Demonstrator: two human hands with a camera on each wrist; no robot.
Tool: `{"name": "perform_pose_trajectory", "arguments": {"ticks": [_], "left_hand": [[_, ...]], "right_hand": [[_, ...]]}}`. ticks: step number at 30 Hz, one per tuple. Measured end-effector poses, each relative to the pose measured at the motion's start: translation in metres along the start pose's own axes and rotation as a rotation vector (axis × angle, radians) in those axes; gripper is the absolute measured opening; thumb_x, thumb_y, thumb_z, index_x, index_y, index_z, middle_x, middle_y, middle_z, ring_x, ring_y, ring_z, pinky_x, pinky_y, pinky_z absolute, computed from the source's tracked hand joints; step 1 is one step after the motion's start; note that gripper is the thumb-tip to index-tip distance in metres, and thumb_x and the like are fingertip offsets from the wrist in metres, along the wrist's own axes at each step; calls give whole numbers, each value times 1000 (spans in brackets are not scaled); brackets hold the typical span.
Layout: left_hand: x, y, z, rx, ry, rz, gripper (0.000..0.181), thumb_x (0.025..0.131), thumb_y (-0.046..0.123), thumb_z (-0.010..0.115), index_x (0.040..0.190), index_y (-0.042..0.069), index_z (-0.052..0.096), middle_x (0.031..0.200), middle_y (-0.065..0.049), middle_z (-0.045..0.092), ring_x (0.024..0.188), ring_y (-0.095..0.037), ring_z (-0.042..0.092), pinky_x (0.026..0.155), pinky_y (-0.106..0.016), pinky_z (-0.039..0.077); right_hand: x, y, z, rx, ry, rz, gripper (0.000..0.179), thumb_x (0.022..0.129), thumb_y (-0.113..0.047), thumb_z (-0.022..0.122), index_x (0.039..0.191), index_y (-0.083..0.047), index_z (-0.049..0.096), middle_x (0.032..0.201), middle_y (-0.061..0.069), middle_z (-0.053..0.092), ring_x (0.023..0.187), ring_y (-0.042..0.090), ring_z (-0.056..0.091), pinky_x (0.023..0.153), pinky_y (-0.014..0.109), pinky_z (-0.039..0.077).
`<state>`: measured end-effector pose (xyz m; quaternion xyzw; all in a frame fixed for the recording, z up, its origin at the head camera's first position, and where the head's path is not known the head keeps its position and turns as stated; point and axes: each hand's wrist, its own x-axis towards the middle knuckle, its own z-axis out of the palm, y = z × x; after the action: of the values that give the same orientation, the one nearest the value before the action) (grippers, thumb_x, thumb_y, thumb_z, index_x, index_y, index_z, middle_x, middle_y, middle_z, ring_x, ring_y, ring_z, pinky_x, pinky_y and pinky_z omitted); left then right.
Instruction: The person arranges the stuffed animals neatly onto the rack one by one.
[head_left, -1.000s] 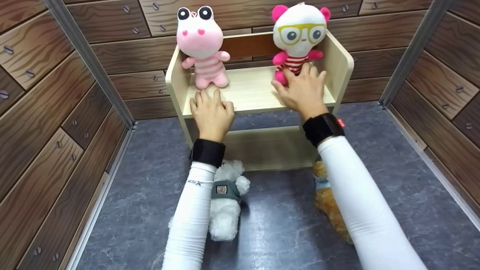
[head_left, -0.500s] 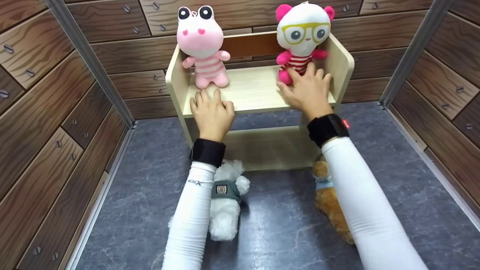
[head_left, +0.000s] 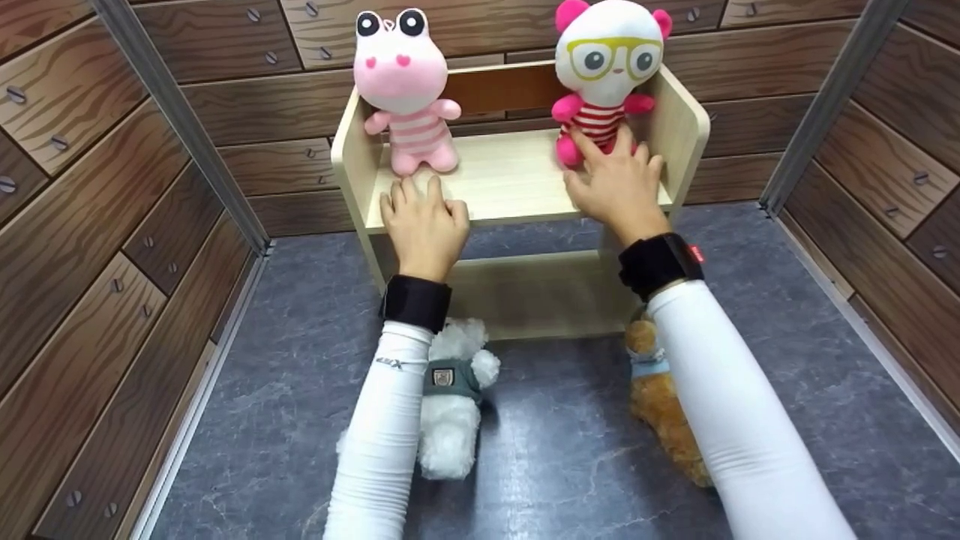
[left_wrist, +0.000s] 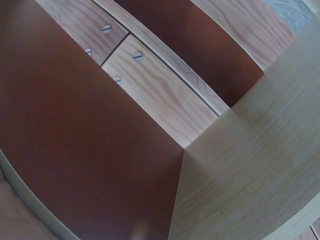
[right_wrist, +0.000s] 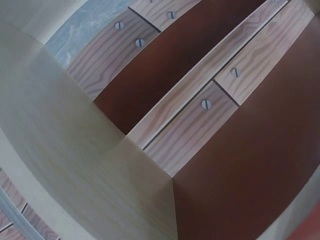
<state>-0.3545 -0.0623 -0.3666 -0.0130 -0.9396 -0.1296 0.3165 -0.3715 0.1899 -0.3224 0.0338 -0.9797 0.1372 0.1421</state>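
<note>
Grey marble floor point(head_left: 570, 465) under me; screw-studded brown wood-panel walls point(head_left: 82, 225) from 9 through 3 o'clock.

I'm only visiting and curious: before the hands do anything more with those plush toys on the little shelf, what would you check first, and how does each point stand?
1. Panda toy with glasses upright on the wooden shelf: ok.
2. Right hand touching the panda's lower body: ok.
3. Firm grip on the panda: cannot tell; fingers lie fairly straight.
4. Left hand resting flat on the shelf, holding nothing: ok.
5. Pink frog toy upright, apart from the left hand: ok.
6. White plush and brown plush lying on the floor under the arms: not ok, in the way.
</note>
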Motion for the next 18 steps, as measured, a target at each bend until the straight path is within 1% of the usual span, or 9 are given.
{"name": "perform_pose_trajectory", "arguments": {"ticks": [3,4,7,9,10,12,14,16,18], "left_hand": [[0,0,0,-2,0,0,45,89,27,39,121,6,63,128,-23,56,129,-39,46,113,-56,27],[-1,0,0,-3,-2,-1,45,89,27,39,121,5,63,128,-23,56,129,-39,46,113,-56,27],[-1,0,-1,-4,-5,-1,45,90,27,39,121,5,62,128,-23,56,129,-39,46,113,-57,27],[-2,0,-1,-2,-3,0,44,90,27,39,121,5,62,127,-23,56,128,-39,46,113,-57,27],[-2,0,-1,-1,0,1,44,90,27,39,120,5,62,127,-23,56,128,-39,46,113,-57,27],[-2,0,-1,2,3,2,44,90,26,39,119,5,63,127,-23,56,128,-39,46,112,-57,27],[-1,0,-1,3,1,2,43,90,26,38,119,5,63,127,-23,56,128,-39,46,112,-57,27],[0,0,-1,5,-11,0,44,90,26,38,120,5,62,128,-23,55,129,-39,45,113,-56,26],[0,0,-1,10,-24,-5,45,91,27,37,122,6,62,129,-23,55,130,-39,45,113,-56,26]], "right_hand": [[-3,2,1,14,8,-2,65,96,-48,42,158,-39,24,160,33,9,135,58,29,104,70,21],[-4,3,2,24,27,-4,65,96,-47,43,158,-38,26,160,32,10,134,58,30,103,68,23],[-9,4,9,90,144,-2,60,94,-40,49,153,-31,40,157,32,18,130,55,38,101,64,30],[-14,4,15,152,271,-8,50,92,-33,53,140,-19,55,150,32,30,122,53,46,98,61,36],[-16,5,18,182,332,-14,43,91,-30,54,130,-13,61,143,31,38,117,51,50,97,59,38],[-21,6,23,225,425,-32,30,91,-25,55,109,-4,66,128,29,49,108,48,54,95,57,41],[-25,8,27,239,479,-60,24,89,-21,55,94,-1,66,113,26,55,100,45,55,90,55,42],[-28,11,31,239,498,-88,23,88,-19,53,89,0,66,105,24,57,97,43,55,86,55,43],[-31,14,34,232,515,-116,22,87,-18,52,90,-1,66,103,23,59,95,43,56,83,55,44]]}}
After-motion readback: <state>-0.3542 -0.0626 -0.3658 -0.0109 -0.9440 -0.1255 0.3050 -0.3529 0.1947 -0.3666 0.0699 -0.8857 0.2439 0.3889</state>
